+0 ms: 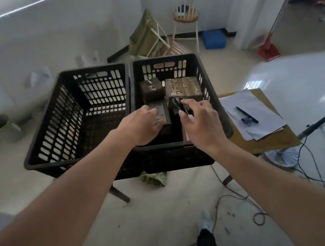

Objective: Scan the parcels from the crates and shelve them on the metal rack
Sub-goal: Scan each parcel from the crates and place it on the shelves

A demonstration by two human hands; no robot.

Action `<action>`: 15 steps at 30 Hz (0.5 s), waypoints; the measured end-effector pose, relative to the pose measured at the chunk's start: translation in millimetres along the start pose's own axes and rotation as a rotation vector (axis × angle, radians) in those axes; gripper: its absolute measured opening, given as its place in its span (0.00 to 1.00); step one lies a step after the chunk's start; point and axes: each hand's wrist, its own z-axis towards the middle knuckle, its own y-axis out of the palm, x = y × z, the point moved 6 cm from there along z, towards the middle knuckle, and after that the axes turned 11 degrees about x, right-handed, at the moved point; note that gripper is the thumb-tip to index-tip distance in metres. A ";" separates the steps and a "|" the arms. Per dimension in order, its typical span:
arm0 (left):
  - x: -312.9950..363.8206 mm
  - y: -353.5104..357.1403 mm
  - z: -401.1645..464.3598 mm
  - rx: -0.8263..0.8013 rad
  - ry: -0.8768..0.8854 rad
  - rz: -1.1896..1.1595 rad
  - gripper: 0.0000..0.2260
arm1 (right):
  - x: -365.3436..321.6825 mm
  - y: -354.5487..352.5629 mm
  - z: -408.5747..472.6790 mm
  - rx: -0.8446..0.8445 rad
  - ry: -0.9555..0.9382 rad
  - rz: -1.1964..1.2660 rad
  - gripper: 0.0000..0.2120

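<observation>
Gripping parcel (159, 116) w/ left hand (143, 125), scanner (180, 105) in right hand (200, 121)

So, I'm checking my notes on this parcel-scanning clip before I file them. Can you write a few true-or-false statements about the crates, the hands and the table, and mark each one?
1. The left crate holds several parcels. False: no parcels show in it; they lie in the right crate.
2. The right hand holds a small dark device, probably the scanner. True.
3. The left hand rests on a parcel in the right crate. True.
4. A pen lies on papers to the right of the crates. True.
5. The two crates are stacked one on the other. False: they stand side by side.
</observation>
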 end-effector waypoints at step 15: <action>-40.3 107.6 118.4 -0.179 -0.337 -0.076 0.26 | 75.9 102.3 124.3 -0.280 0.030 0.117 0.21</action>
